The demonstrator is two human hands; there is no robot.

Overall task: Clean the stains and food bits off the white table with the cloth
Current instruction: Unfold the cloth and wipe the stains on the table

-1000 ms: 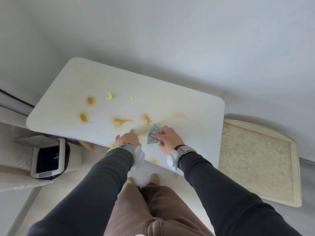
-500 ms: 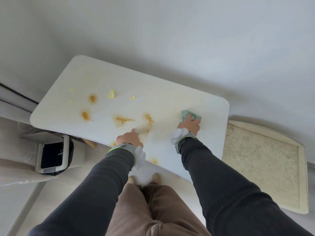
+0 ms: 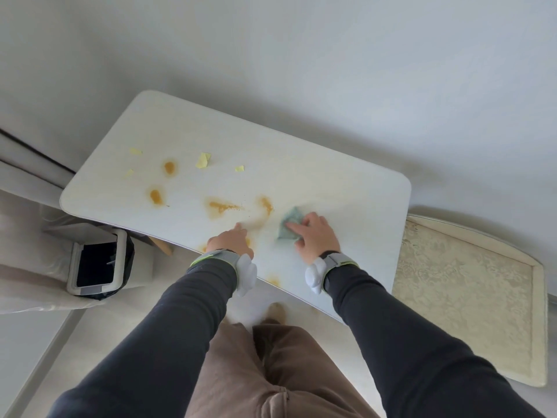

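The right hand presses the cloth flat-fingered on the desk, beside orange stains. The left hand rests nearby, fingers seemingly relaxed. Yellow bits lie farther left, and a bin stands below.

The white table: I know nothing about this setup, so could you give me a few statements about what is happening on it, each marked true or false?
1. The right hand presses a green cloth onto the table. True.
2. The left hand holds a second cloth. False: it rests on the table near the front edge and holds nothing.
3. Orange stains lie on the table to the left of the cloth. True.
4. The yellow food bits lie to the right of the cloth. False: they lie well to its left, on the far side of the table.
5. A bin stands by the table's left end. True.
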